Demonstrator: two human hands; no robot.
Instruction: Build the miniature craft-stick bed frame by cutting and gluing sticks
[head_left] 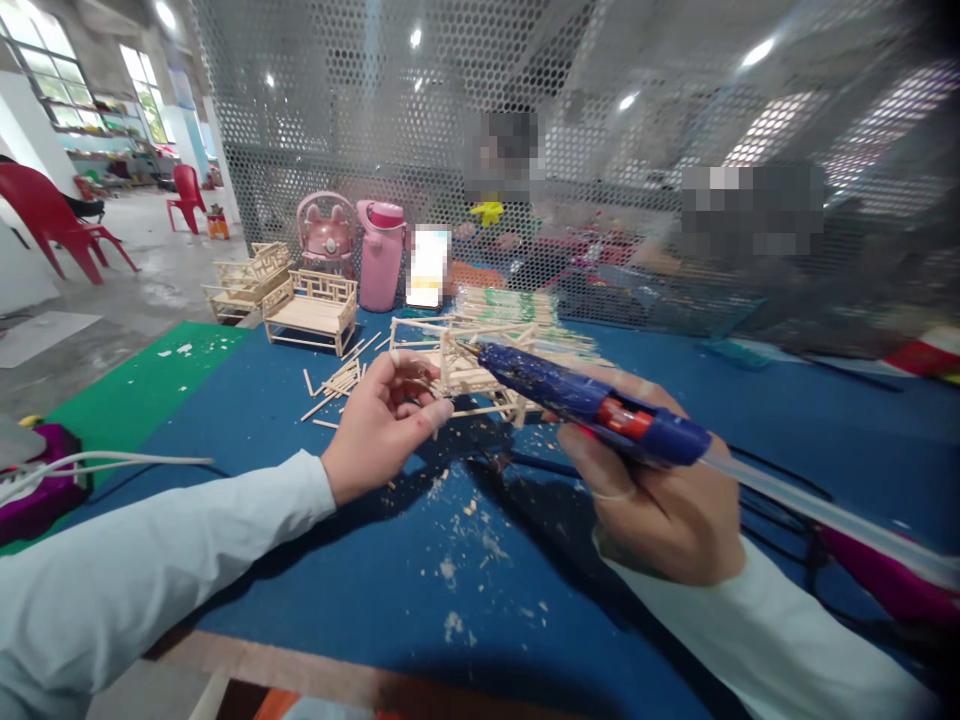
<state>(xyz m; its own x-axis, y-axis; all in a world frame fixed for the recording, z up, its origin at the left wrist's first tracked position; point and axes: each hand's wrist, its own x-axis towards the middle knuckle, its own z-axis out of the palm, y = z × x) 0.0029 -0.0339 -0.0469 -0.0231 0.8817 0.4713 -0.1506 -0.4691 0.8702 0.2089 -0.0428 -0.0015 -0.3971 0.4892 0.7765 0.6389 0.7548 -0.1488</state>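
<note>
My right hand [667,490] is wrapped round a blue hot glue gun [555,385], with a long translucent glue stick [817,505] running out of its back end. The gun's nozzle points left, at or very near an upright of a small frame made of thin wooden sticks [487,372]. At the left end of this frame, my left hand [394,420] pinches it between curled fingers and thumb. Part of the frame is hidden behind the gun. Loose short sticks [341,385] lie left of the frame, beyond my left hand.
Two miniature wooden benches stand at the back left, the nearer bench [311,305] beside a pink bottle [381,255] and a lit phone [427,265]. Bagged sticks [506,305] lie behind the frame. A perforated metal screen [337,120] rises beyond the blue tabletop [322,590]. Cables lie right.
</note>
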